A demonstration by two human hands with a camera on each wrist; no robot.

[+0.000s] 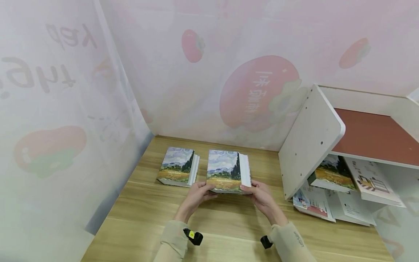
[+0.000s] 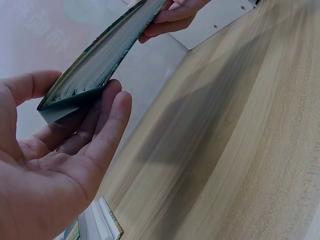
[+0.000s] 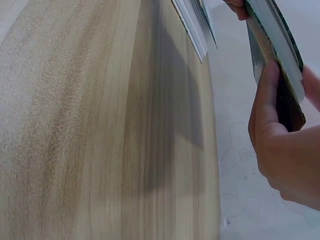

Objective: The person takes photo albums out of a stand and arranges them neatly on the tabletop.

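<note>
Shelf (image 1: 311, 145) side panel masking stacked books (image 1: 330, 174).

The held book (image 1: 226, 171) shows a painted landscape: cloudy blue sky, dark green cypress, golden field. The counter (image 1: 229, 225) is pale wood grain. The shelf (image 1: 373, 136) is white with a red-brown top.

Right hand (image 3: 287, 160), at 3 o'clock, grips a book (image 3: 277, 60) edge-on, thumb along its near face, above the wooden table (image 3: 100, 125). Other fingertips (image 3: 235, 7) pinch its far end at 1 o'clock. A second book (image 3: 197, 25) lies at 12 o'clock.
</note>
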